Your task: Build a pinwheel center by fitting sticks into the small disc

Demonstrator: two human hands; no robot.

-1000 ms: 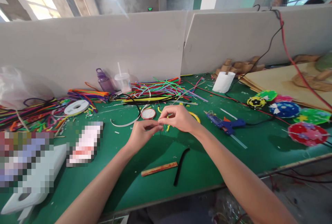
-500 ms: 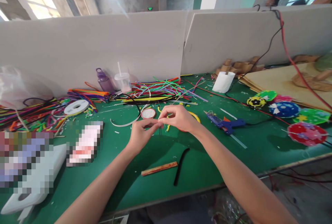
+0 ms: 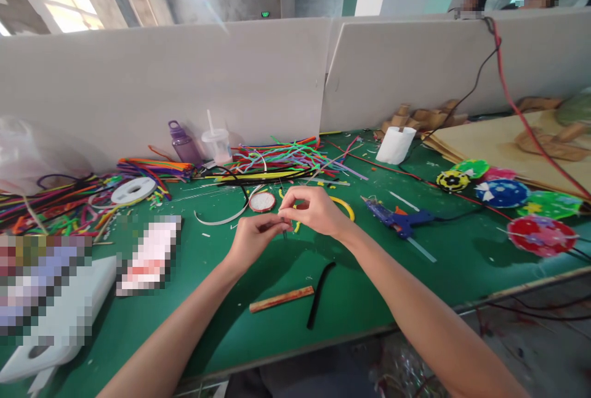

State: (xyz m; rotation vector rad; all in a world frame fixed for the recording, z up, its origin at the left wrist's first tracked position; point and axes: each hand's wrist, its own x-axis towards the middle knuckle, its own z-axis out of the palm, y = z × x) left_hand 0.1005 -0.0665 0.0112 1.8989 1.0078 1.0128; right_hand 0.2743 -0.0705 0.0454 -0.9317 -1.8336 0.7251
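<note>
My left hand [image 3: 253,238] and my right hand [image 3: 314,210] meet fingertip to fingertip above the green table. Both are closed in a pinch. Thin dark strands poke out above and below the fingertips; what they belong to is too small to make out. Just behind the hands lies a small round dish [image 3: 262,202] of white bits with a red rim. A yellow curved strip [image 3: 344,207] rests beyond my right hand. On the near side are a brown stick [image 3: 281,299] and a black fuzzy strip [image 3: 319,296].
A blue glue gun [image 3: 401,221] lies to the right, near several colourful round pieces [image 3: 503,192]. Pipe cleaners [image 3: 286,161] are heaped at the back beside a purple bottle [image 3: 184,144] and a lidded cup [image 3: 217,146]. A white tape roll [image 3: 150,187] sits left.
Both hands stay pinched together at nearly the same spot, with only slight finger movement. The whole view has shifted a little.
</note>
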